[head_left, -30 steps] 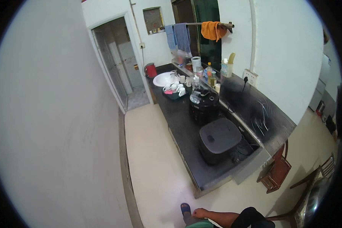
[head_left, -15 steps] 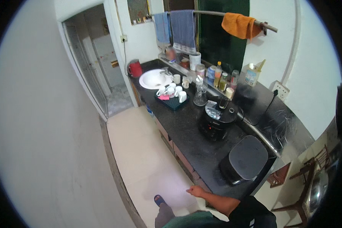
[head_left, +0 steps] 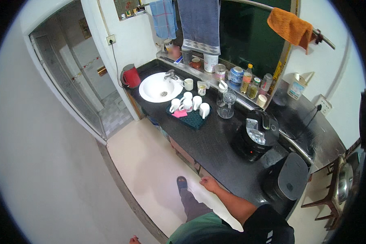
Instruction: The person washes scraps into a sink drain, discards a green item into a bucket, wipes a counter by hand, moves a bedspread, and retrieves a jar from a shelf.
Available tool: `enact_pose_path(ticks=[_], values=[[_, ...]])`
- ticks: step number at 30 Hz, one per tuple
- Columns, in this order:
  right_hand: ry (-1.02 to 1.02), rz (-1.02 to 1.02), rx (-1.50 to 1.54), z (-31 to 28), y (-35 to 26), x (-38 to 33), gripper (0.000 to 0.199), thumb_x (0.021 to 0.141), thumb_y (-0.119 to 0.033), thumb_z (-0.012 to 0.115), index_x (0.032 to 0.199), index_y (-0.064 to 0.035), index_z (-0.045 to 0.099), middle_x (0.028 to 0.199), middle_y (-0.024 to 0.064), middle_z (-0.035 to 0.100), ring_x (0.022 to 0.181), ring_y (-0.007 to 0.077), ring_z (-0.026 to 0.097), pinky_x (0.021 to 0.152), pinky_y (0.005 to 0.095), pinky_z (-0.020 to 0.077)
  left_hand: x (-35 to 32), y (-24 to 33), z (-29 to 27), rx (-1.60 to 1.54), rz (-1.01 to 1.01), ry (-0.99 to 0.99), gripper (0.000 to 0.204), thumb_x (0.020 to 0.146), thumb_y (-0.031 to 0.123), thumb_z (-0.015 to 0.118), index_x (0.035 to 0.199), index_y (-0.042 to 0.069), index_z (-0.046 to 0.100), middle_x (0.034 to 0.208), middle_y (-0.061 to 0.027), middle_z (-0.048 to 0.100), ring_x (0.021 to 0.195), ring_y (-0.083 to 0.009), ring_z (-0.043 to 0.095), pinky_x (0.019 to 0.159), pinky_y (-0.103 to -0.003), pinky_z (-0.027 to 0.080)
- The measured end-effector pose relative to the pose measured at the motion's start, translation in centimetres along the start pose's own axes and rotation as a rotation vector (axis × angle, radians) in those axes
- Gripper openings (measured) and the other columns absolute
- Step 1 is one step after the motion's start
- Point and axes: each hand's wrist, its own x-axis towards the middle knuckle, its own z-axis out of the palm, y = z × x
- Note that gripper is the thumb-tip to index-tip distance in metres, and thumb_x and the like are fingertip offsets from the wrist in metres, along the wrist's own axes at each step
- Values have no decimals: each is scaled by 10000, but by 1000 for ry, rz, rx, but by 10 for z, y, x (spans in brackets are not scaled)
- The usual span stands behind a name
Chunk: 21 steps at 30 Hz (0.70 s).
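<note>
The right hand [head_left: 209,184] rests on the near edge of the black counter [head_left: 215,142], fingers curled loosely over the rim with nothing in them; the forearm runs back to the lower right, into a dark sleeve. The left hand [head_left: 133,240] barely shows at the bottom edge, close to the pale wall on the left, and whether it is clenched or released cannot be told. Nearest the right hand on the counter stands a black cooker [head_left: 255,136] with a grey panel on its lid, and to its right, nearer the person, a dark bin [head_left: 289,179] with a grey lid. Farther along the counter to the left lies a dark mat [head_left: 193,118] carrying four white mugs [head_left: 190,103] and a pink cloth [head_left: 179,114]. Just right of the mat stands a clear glass jar [head_left: 227,105]. At the far left end sits a round white sink [head_left: 160,86] with a tap, and a red kettle [head_left: 130,76] beside it, plugged into the wall. A shelf behind the counter holds jars and bottles [head_left: 244,81]. Above hang a blue towel [head_left: 199,24], a checked blue towel [head_left: 164,18] and an orange cloth [head_left: 289,26] on a rail. One foot in a sandal [head_left: 182,183] stands on the cream floor [head_left: 146,162] just left of the right hand.
</note>
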Motion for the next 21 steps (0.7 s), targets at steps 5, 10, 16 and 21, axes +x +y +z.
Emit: enact_pose_path(ticks=[5, 10, 16, 21], values=[[163, 16, 2, 23, -39, 164, 346, 691, -266, 608, 920, -11, 561, 856, 141, 579, 766, 233, 560, 687, 317, 439, 41, 19, 40, -2, 152, -160, 408, 806, 396, 456, 687, 13, 526, 533, -77, 468, 484, -173, 379, 457, -348, 352], [356, -17, -135, 11, -92, 325, 375, 702, -243, 576, 982, 1, 527, 983, 185, 505, 907, 299, 493, 767, 365, 410, 84, 98, 14, 144, 274, -313, 441, 809, 405, 442, 567, 38, 476, 466, -89, 417, 418, -201, 348, 433, -374, 323], [422, 175, -464, 0, -146, 451, 326, 713, -267, 530, 905, -5, 544, 996, 186, 492, 905, 315, 492, 741, 392, 425, 212, 240, 22, -162, 62, -285, 275, 813, 221, 510, 617, 52, 417, 482, 5, 350, 422, -115, 294, 394, -292, 273], [226, 277, -561, 12, -122, 477, 197, 707, -162, 458, 805, -43, 580, 879, 139, 551, 782, 265, 561, 610, 395, 465, 313, 331, 54, -42, 312, -424, 187, 803, 175, 518, 704, 20, 482, 551, -20, 433, 483, -112, 388, 436, -258, 339]])
